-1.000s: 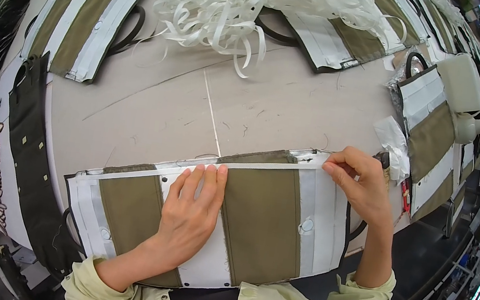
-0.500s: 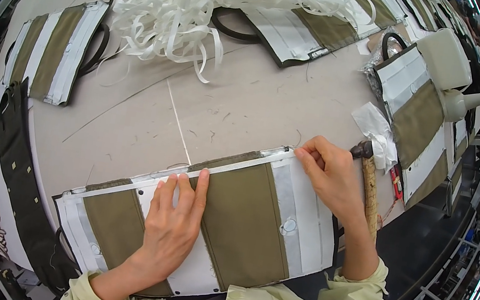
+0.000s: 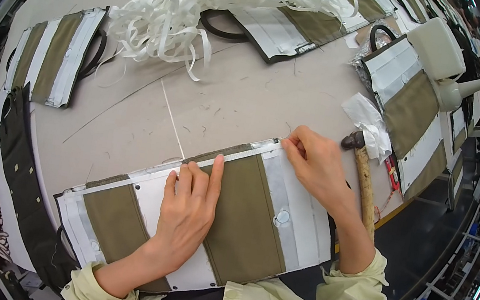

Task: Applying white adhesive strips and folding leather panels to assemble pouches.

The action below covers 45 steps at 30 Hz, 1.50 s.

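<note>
An unfinished bag panel (image 3: pixel 244 225) in olive and white stripes lies before me, tilted so its right end sits farther up. Along its far edge runs a narrow white tape (image 3: pixel 107 185). My left hand (image 3: pixel 188 217) rests on the panel with fingers stretched out, their tips on the tape near mid-edge. At the far right corner my right hand (image 3: pixel 315 164) pinches the tape's end between thumb and forefinger; the exact grip there is partly hidden by the fingers. Round magnetic-looking snaps (image 3: pixel 282 217) show on the white stripes.
A heap of white tape strips (image 3: pixel 168 9) lies at the back. Similar panels with dark handles lie left (image 3: pixel 59 54) and right (image 3: pixel 411 104). Near my right hand are a hammer (image 3: pixel 362 181), crumpled white paper (image 3: pixel 371 123) and a white squeeze bottle (image 3: pixel 459 93). A dark strap piece (image 3: pixel 24 180) lies left.
My left hand has slid a little to the right along the taped edge. My right hand stays pinched at the corner; the whole view has shifted slightly.
</note>
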### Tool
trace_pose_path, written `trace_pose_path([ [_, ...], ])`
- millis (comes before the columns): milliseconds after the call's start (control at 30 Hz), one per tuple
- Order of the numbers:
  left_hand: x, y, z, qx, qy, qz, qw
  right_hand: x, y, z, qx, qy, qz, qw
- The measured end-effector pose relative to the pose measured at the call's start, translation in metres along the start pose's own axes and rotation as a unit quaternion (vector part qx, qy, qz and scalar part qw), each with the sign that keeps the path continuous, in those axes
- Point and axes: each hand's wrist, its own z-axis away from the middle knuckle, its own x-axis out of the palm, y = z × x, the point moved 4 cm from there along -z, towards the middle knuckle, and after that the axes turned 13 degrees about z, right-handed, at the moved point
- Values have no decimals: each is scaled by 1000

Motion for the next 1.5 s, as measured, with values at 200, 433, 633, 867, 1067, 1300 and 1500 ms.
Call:
trace_pose_path([
  [200,-1,13,-22,18,-59,-8,998,7,6,3,-28,36,31,998],
  [433,22,46,-50,74,96,32,992,12,7,3,-36,61,19,997],
  [633,25,57,-65,69,122,85,987,11,11,4,-25,44,23,998],
  [867,29,58,-64,60,89,64,992,-43,22,30,16,139,-16,990],
  [1067,32,62,-64,60,90,59,992,-27,11,52,-132,178,59,973],
  [1300,31,60,-62,52,88,47,994,-2,-4,45,-193,153,152,957],
  [1500,30,52,-51,79,100,40,991,4,-8,45,-200,130,245,940],
])
